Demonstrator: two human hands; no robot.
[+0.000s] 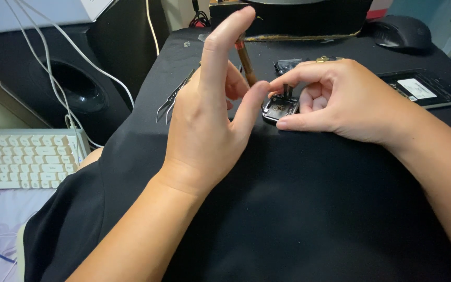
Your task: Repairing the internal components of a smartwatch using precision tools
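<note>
Two hands — left hand [204, 120] fingers hold one brown tool [246, 62]; right hand [340, 102] fingers pinch one small black device [279, 107].

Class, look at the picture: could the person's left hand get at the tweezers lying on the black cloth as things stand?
Probably yes. The tweezers lie on the black cloth right beside the left hand, with nothing between them. But that hand already holds a thin brown tool, which it may need to set down first.
</note>
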